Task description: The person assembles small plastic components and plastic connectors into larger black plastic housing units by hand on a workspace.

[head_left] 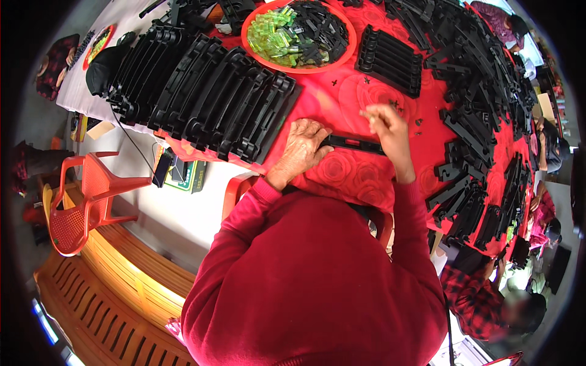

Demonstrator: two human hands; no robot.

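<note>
The table [342, 175], under a red cloth with roses, carries everything, and the person sits close at its near edge. Along its right edge spreads the biggest heap of loose black parts [467, 70], lying in many directions. Toward the left edge, a long row of black parts [210, 91] stands side by side, perhaps so to save space. Near the far edge is a round red tray [299, 70] with clear green pieces [270, 33] and small black pieces [321, 30]; its rim probably keeps them from scattering. Right of it lies a neat group of black bars [389, 61].

The left hand [305, 146] is closed on the left end of one black bar [360, 144], which lies parallel to the near edge, presumably to keep it steady. The right hand [387, 131] is raised over the bar's other end, thumb and forefinger near together; I cannot tell if they pinch something. Beyond, tiny dark bits [367, 80] lie on the cloth.
</note>
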